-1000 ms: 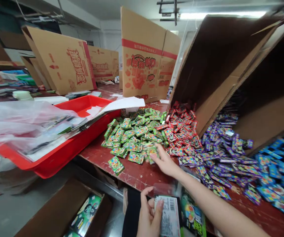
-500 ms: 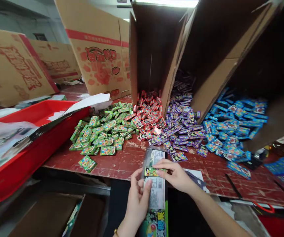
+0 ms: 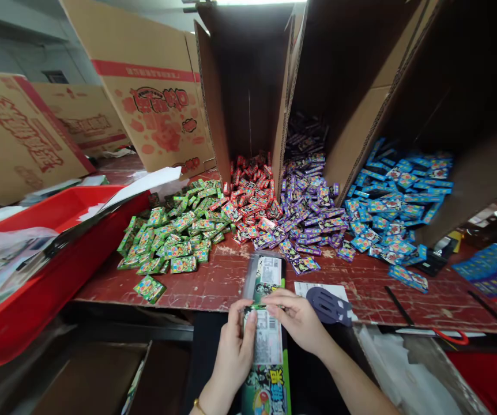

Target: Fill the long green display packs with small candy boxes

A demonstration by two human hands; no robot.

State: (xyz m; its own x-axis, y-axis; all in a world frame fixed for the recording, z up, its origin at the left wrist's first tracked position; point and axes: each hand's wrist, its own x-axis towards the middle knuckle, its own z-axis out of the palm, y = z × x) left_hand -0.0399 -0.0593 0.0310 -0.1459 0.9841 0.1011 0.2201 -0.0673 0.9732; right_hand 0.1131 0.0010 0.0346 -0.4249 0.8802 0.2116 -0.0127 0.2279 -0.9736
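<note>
My left hand (image 3: 233, 351) grips the left edge of a long clear packaging bag (image 3: 267, 340) with a barcode label and green print, held upright at the table's near edge. My right hand (image 3: 300, 320) pinches a small green candy packet (image 3: 260, 307) at the bag's front. Piles of small packets lie on the red table (image 3: 214, 285): green packets (image 3: 174, 227), red packets (image 3: 251, 202), purple packets (image 3: 311, 213) and blue packets (image 3: 393, 207).
Tilted open cardboard boxes (image 3: 248, 92) spill the red, purple and blue piles. A red tray (image 3: 49, 271) with plastic sheets sits at the left. Printed cartons (image 3: 153, 98) stand behind. A dark plastic tool (image 3: 328, 305) lies on a paper slip right of my hands.
My right hand left the green pile with a packet and came back to the bag held by my left hand. The view swung right and down toward the boxes.
</note>
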